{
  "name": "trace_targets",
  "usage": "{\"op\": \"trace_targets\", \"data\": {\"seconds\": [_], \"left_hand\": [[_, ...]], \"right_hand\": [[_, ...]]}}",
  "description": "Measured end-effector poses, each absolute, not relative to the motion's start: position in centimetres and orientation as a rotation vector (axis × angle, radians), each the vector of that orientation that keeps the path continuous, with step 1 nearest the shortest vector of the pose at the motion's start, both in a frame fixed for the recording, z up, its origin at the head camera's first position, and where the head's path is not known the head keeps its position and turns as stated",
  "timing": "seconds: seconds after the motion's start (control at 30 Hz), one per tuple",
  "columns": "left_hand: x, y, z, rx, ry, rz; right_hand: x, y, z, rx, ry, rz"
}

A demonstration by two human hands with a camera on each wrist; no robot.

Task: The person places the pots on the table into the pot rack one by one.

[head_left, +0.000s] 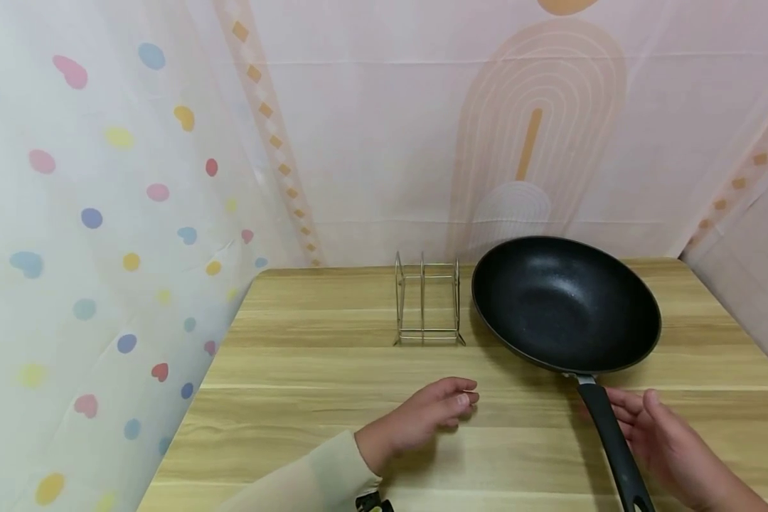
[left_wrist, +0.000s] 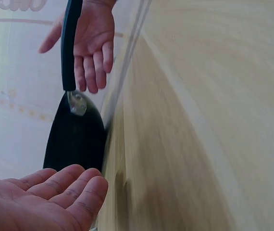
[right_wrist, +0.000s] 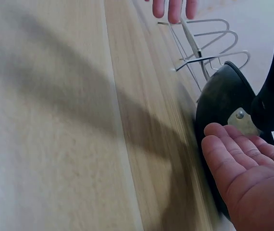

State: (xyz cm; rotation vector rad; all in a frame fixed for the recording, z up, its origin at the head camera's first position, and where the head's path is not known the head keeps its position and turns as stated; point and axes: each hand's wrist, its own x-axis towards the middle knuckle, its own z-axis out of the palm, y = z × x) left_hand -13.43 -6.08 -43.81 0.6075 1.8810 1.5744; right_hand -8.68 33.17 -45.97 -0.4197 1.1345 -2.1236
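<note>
A black frying pan point(head_left: 566, 306) sits on the right part of the table, its dark handle point(head_left: 614, 441) pointing toward the front edge. Just right of that handle is my right hand point(head_left: 668, 441), palm turned toward it and fingers extended. In the right wrist view these fingers point(right_wrist: 238, 154) lie close to the handle's base; whether they touch it I cannot tell. Left of the handle, my left hand point(head_left: 425, 416) hovers over the wood, fingers relaxed and holding nothing. A wire rack point(head_left: 425, 306) stands beside the pan, beyond the left hand.
The wood-grain table point(head_left: 294, 370) meets a patterned curtain point(head_left: 371, 142) at its back edge. Another curtain with coloured dots point(head_left: 102, 284) hangs along the left side. A dark band point(head_left: 372, 502) shows at the left wrist.
</note>
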Motion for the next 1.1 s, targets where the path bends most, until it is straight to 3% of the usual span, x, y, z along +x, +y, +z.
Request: {"op": "trace_targets", "data": {"seconds": [1.1], "left_hand": [[-12.2,1.3,-44.1,0.612,1.506,1.452]], "right_hand": [[-8.9,30.3,-46.4,-0.489,0.776,-2.23]]}}
